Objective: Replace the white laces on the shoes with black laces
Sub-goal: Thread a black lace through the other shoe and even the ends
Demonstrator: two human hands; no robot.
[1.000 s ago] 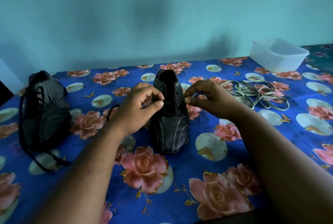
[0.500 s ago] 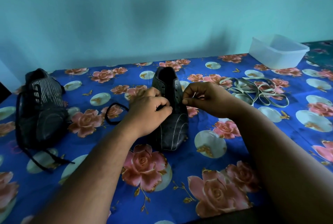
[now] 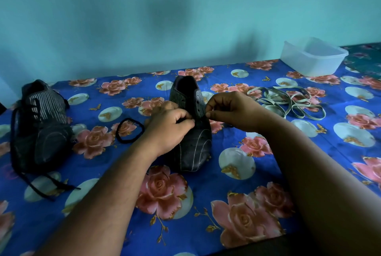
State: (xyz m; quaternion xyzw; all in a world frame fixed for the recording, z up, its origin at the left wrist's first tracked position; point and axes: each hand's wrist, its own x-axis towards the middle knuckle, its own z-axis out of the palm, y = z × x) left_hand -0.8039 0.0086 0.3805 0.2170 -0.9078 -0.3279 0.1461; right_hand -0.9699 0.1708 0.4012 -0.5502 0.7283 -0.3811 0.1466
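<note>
A dark shoe point(image 3: 190, 148) stands in the middle of the table, toe toward me, its eyelets without lace higher up. My left hand point(image 3: 167, 128) has its fingers curled over the shoe's left eyelet flap and pinches a black lace point(image 3: 128, 130), which loops out on the cloth to the left. My right hand point(image 3: 233, 111) pinches at the right eyelet flap; the lace end there is too small to make out. A second dark shoe point(image 3: 42, 125) at the left wears black laces that trail toward me. The removed white laces point(image 3: 288, 102) lie in a loose heap to the right.
A blue floral cloth point(image 3: 257, 173) covers the table, which butts against a turquoise wall. A clear plastic tub point(image 3: 313, 56) sits at the back right corner.
My left hand has dropped from above the shoe onto its left flap and closed. The black lace loop has slid out farther left. My right hand has barely moved.
</note>
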